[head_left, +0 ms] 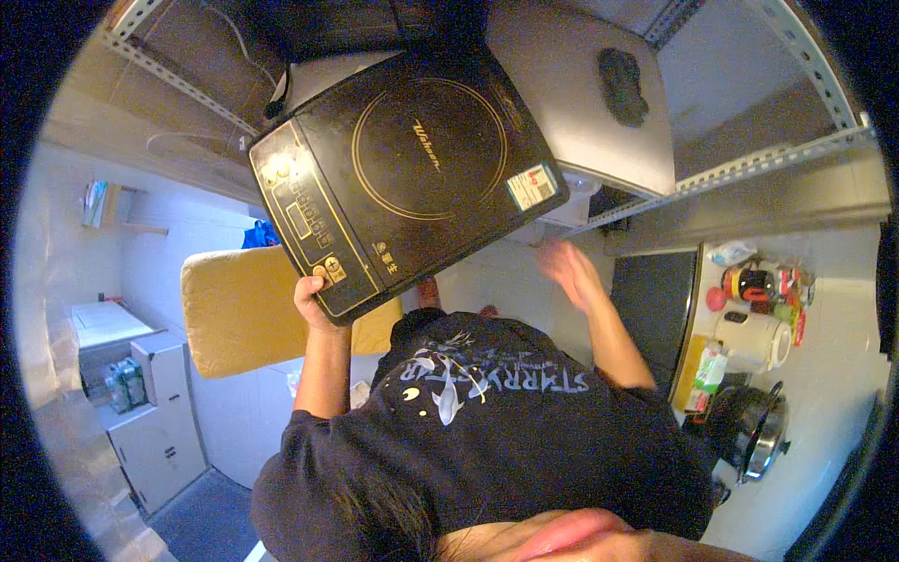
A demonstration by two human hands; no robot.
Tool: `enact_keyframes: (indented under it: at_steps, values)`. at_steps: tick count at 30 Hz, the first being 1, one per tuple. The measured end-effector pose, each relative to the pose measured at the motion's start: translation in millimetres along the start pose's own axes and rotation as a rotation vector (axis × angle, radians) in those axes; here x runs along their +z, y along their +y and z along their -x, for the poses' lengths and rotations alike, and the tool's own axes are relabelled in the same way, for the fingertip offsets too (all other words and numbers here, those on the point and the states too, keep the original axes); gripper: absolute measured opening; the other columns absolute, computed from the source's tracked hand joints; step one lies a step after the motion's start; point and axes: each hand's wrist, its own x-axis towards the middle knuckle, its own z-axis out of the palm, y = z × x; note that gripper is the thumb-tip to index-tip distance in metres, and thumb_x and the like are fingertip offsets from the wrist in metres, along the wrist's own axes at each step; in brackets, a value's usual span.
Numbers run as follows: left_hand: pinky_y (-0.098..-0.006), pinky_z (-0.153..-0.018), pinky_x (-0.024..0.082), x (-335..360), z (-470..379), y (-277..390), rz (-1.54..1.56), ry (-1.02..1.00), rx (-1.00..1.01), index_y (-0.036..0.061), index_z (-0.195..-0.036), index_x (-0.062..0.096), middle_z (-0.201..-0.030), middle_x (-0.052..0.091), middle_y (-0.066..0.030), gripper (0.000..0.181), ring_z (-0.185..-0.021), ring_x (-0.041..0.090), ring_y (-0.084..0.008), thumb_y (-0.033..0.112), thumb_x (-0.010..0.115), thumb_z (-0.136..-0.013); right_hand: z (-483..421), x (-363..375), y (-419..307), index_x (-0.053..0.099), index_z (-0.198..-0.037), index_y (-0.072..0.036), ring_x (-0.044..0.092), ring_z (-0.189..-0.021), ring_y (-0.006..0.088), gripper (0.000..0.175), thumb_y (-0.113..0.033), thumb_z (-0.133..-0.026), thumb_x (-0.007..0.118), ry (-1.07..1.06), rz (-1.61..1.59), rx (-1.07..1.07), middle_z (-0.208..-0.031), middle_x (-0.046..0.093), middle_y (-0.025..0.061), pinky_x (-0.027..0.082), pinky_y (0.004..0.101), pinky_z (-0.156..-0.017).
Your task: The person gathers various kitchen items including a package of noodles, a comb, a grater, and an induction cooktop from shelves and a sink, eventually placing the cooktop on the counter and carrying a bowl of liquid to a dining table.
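A black induction cooktop (pixel 428 147) tilts in front of me, its touch-control panel with gold outlines on the left side. A ring is printed on its glass, and a white label (pixel 532 187) bearing writing sits near its right corner. My left hand (pixel 314 301) grips the near left corner, the thumb on top by the buttons and the fingers hidden beneath. Away from the cooktop, below its right corner, my right hand (pixel 570 272) is blurred, empty, with the fingers extended. Whether the far edge of the cooktop rests on anything cannot be seen.
A perforated metal shelf rail (pixel 758 165) and pale panel (pixel 597 133) stand ahead. A yellow padded board (pixel 239 309) is at left, near a white cabinet (pixel 158 421). On the right are a cream appliance (pixel 755 341), a lidded pot (pixel 748 428) and several food packages.
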Motion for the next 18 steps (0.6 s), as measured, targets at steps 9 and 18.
enact_keyframes:
  at_steps: [9, 18]
  values:
    - [-0.0417, -0.075, 0.050, -4, -6, -1, 0.094, -0.029, -0.112, -0.0020, -0.114, 0.045, -0.104, 0.054, -0.0224, 0.061, -0.086, 0.057, -0.0338, 0.024, 0.053, -0.059, -99, 151, -50, 0.046, -0.110, -0.001, 0.050, -0.101, 0.0233, 0.035, -0.027, -0.088, 0.041, -0.071, -0.071, -0.407, -0.111, 0.050, 0.0140, 0.039, 0.0375, -0.088]
    - [-0.0395, -0.070, 0.051, -7, -15, 6, 0.073, -0.028, -0.164, -0.0006, -0.112, 0.047, -0.101, 0.055, -0.0204, 0.062, -0.082, 0.058, -0.0315, 0.028, 0.055, -0.058, -113, 131, -42, 0.048, -0.105, 0.000, 0.053, -0.096, 0.0242, 0.032, -0.025, -0.086, 0.041, 0.015, -0.153, -0.583, -0.105, 0.054, 0.0146, 0.041, 0.0388, -0.085]
